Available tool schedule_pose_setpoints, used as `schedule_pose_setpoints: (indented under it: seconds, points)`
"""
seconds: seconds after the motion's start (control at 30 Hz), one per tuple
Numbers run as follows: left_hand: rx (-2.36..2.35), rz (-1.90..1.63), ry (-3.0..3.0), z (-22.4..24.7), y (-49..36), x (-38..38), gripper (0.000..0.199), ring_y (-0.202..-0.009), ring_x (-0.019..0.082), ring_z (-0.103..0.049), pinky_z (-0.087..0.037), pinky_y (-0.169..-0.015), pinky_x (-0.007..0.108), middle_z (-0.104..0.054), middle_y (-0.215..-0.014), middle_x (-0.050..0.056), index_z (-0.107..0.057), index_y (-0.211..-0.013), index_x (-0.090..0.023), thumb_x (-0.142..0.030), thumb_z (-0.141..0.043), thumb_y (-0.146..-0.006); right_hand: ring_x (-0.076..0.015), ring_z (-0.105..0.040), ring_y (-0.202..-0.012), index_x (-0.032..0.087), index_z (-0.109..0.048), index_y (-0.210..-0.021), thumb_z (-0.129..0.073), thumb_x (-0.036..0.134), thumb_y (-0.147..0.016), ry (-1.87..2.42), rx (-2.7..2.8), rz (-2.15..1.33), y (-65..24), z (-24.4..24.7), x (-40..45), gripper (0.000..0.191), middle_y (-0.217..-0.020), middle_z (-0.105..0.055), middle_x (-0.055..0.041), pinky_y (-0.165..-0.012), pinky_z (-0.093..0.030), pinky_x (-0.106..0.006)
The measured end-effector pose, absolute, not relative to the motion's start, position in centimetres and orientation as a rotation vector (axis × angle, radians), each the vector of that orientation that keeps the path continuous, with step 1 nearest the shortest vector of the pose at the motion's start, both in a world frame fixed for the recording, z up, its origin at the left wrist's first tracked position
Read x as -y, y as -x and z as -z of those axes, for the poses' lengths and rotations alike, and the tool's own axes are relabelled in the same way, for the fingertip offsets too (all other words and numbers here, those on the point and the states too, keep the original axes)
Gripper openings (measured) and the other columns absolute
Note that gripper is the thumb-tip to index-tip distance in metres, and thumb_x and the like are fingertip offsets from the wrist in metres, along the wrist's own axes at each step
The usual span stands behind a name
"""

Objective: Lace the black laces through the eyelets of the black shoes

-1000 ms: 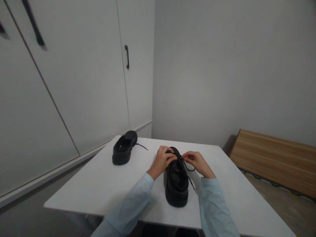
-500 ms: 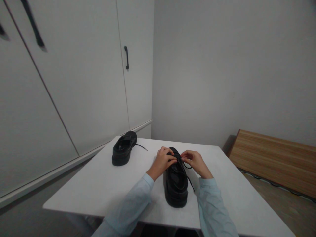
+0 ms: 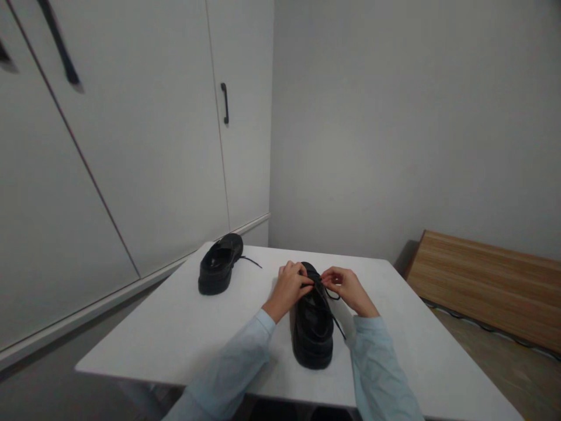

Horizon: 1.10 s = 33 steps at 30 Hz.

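A black lace-up shoe [image 3: 312, 345] sits on the white table in front of me, its heel toward me and its toe pointing away. My left hand [image 3: 289, 286] rests at the left side of the lacing, thumb and fingers pinched together there. From the right, my right hand [image 3: 346, 286] pinches the black shoelace [image 3: 333, 296] at the eyelets. A small loop of it hangs below those fingers, and a loose end trails down the shoe's right side. The exact grip of the left fingertips is hard to make out.
A second black shoe [image 3: 220, 264] stands at the table's far left, one lace end lying out to its right. Beyond the white table [image 3: 184, 345] are white cabinet doors [image 3: 175, 146] and a grey wall. A wooden board [image 3: 486, 280] is on the right.
Both hands stay at the lacing with almost no movement. The left fingers have shifted very slightly; the shoes have not moved.
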<state>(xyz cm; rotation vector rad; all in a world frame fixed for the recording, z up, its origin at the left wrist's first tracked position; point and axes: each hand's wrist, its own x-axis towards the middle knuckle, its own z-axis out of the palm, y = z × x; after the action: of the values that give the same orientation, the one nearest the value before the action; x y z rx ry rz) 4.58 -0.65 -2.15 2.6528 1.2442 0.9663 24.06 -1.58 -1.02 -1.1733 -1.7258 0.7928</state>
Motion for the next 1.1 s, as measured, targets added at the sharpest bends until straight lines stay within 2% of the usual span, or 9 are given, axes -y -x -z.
schedule_pose_setpoints:
  seconds: [0.6, 0.73, 0.8, 0.87, 0.93, 1.0, 1.1]
  points:
    - [-1.376, -0.916, -2.606, 1.4, -5.7, 1.1, 0.006, -0.088, 0.021, -0.047, -0.030, -0.073, 0.034, -0.059, -0.088, 0.003, -0.072, -0.076, -0.023, -0.025, -0.073, -0.071, -0.0163, -0.063, -0.064, 0.016, -0.065, -0.075, -0.071, 0.020, -0.061, 1.178, 1.683, -0.857, -24.1, 1.4, 1.4, 0.017, -0.063, -0.067, -0.0025, -0.066, -0.049, -0.029]
    - [-1.335, -0.942, -2.635, 1.3, -5.6, 1.2, 0.005, -0.089, 0.021, -0.047, -0.031, -0.074, 0.034, -0.059, -0.089, 0.002, -0.069, -0.076, -0.022, -0.024, -0.071, -0.073, -0.0158, -0.062, -0.066, 0.015, -0.066, -0.077, -0.068, 0.027, -0.068, 1.160, 1.692, -0.844, -24.1, 1.4, 1.3, 0.015, -0.067, -0.067, -0.0036, -0.063, -0.048, -0.027]
    - [-1.318, -0.956, -2.654, 1.2, -5.5, 1.3, 0.005, -0.090, 0.021, -0.047, -0.031, -0.075, 0.034, -0.059, -0.090, 0.002, -0.067, -0.078, -0.022, -0.024, -0.070, -0.074, -0.0152, -0.060, -0.061, 0.015, -0.066, -0.076, -0.062, 0.033, -0.073, 1.172, 1.644, -0.836, -24.3, 2.0, 0.8, 0.018, -0.065, -0.066, -0.0035, -0.059, -0.048, -0.027]
    - [-1.316, -0.962, -2.677, 1.2, -5.4, 1.4, 0.007, -0.090, 0.021, -0.047, -0.031, -0.076, 0.034, -0.060, -0.091, 0.001, -0.065, -0.082, -0.022, -0.024, -0.069, -0.076, -0.0140, -0.057, -0.053, 0.015, -0.066, -0.078, -0.059, 0.034, -0.073, 1.248, 1.556, -0.778, -24.5, 2.8, 0.1, 0.021, -0.064, -0.065, -0.0035, -0.053, -0.046, -0.027]
    - [-1.315, -0.960, -2.706, 1.2, -5.3, 1.4, 0.009, -0.091, 0.021, -0.047, -0.031, -0.077, 0.034, -0.060, -0.093, 0.002, -0.063, -0.086, -0.021, -0.025, -0.066, -0.079, -0.0128, -0.056, -0.051, 0.015, -0.068, -0.079, -0.059, 0.031, -0.072, 1.378, 1.520, -0.663, -24.6, 3.6, -0.5, 0.020, -0.076, -0.069, -0.0069, -0.051, -0.045, -0.027]
    - [-1.315, -0.964, -2.725, 1.2, -5.2, 1.5, 0.009, -0.091, 0.020, -0.048, -0.031, -0.078, 0.035, -0.061, -0.093, 0.002, -0.061, -0.088, -0.021, -0.027, -0.062, -0.083, -0.0128, -0.056, -0.049, 0.015, -0.070, -0.081, -0.060, 0.028, -0.070, 1.480, 1.579, -0.596, -24.5, 4.2, -0.9, 0.019, -0.080, -0.070, -0.0080, -0.052, -0.045, -0.027]
    - [-1.304, -0.982, -2.704, 1.3, -5.2, 1.6, 0.010, -0.090, 0.020, -0.048, -0.032, -0.078, 0.034, -0.063, -0.091, 0.001, -0.058, -0.089, -0.019, -0.028, -0.056, -0.086, -0.0150, -0.058, -0.055, 0.016, -0.070, -0.070, -0.062, 0.023, -0.066, 1.542, 1.661, -0.479, -24.1, 4.6, -1.2, 0.011, -0.075, -0.070, -0.0072, -0.059, -0.045, -0.029]
